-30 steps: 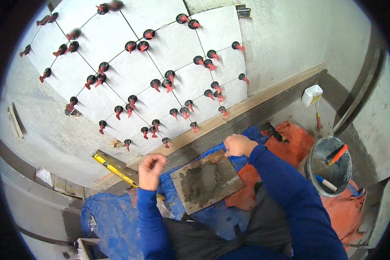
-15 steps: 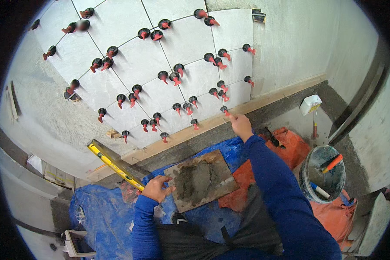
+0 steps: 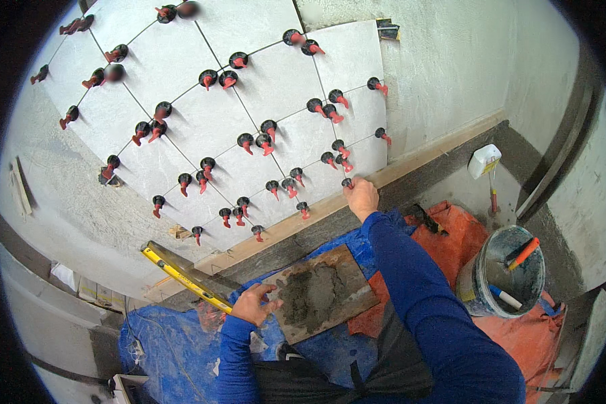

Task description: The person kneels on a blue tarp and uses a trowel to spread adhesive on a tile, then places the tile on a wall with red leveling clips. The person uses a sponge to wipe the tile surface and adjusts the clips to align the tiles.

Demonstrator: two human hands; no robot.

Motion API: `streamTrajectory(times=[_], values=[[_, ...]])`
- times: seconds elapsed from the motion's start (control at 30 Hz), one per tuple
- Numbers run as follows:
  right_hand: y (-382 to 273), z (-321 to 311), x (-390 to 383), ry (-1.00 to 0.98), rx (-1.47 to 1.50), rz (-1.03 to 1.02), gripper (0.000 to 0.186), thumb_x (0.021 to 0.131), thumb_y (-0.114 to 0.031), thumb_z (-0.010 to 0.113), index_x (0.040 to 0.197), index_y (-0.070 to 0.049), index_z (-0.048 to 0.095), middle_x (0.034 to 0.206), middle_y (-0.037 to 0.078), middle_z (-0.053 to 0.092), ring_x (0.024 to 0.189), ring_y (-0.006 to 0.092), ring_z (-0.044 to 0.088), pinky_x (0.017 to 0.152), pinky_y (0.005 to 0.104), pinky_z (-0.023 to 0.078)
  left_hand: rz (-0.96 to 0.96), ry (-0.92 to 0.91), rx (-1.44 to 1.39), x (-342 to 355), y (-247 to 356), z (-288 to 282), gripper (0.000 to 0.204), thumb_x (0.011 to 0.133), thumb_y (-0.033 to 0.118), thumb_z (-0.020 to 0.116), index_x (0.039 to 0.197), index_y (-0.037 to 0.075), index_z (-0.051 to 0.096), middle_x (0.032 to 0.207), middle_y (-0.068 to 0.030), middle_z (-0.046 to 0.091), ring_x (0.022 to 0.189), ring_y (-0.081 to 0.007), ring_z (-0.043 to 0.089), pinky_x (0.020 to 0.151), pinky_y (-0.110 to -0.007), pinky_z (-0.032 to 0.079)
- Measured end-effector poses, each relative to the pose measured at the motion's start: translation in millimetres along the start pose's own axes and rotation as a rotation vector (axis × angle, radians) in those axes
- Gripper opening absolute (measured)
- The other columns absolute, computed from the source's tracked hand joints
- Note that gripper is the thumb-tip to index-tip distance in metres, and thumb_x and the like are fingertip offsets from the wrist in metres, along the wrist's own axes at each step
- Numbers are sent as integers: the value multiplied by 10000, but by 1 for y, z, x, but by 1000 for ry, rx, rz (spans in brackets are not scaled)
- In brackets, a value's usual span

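Note:
White wall tiles point(image 3: 276, 87) carry several black levelling clips with red handles. My right hand point(image 3: 361, 196) is closed on a clip point(image 3: 347, 182) at the tiles' bottom edge, just above a wooden batten point(image 3: 411, 167), its handle hidden by my fingers. My left hand point(image 3: 258, 304) is low down, fingers bent and apart with nothing visible in them, near the left edge of a board point(image 3: 343, 296) smeared with grey mortar. Just left of that hand a yellow spirit level point(image 3: 182, 273) leans at a slant.
A bucket point(image 3: 471, 289) with orange-handled and blue-handled tools stands at right on an orange sheet point(image 3: 512, 340). A blue tarp point(image 3: 161, 347) lies underfoot. Behind the bucket are a white container point(image 3: 484, 161) and a red-handled tool point(image 3: 493, 198). A dark tool point(image 3: 429, 222) lies beside the batten.
My right hand has risen from above the board to the bottom clip and closed on it. My left hand has moved down and its fingers have spread somewhat.

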State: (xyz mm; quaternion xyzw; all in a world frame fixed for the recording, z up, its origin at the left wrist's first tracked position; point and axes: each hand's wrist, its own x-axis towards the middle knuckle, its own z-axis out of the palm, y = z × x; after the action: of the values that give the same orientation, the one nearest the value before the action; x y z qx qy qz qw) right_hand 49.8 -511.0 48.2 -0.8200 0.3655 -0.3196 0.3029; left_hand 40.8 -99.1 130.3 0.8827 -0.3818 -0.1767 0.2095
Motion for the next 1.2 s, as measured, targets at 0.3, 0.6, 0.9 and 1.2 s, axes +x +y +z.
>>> streamTrajectory(times=[0.3,0.6,0.9,1.2], values=[[5,14,0,63,-89,-70,228,817,-254,745,874,-39,700,839,202,716,832,408,705,749,525,551,25,-19,4,5,-2,2,485,870,325,784,1221,10,671,1126,-187,696,938,-315,720,817,-411,570],[35,31,23,-287,551,256,412,992,-337,503,899,-7,731,874,228,728,829,426,693,781,539,521,52,4,3,3,-3,2,467,857,331,780,1197,25,683,1087,-190,687,888,-337,713,783,-436,567],[46,58,21,-81,52,-99,293,978,-258,523,914,-7,659,883,229,705,849,436,681,790,566,510,35,-4,-19,2,2,1,468,855,337,775,1194,29,679,1068,-186,679,887,-354,706,775,-443,563],[75,92,36,-73,289,-100,213,931,-220,588,905,-19,651,830,197,705,794,411,690,730,538,530,28,-25,28,2,6,-3,466,875,318,774,1197,-4,673,1104,-196,682,929,-332,710,808,-419,563]])
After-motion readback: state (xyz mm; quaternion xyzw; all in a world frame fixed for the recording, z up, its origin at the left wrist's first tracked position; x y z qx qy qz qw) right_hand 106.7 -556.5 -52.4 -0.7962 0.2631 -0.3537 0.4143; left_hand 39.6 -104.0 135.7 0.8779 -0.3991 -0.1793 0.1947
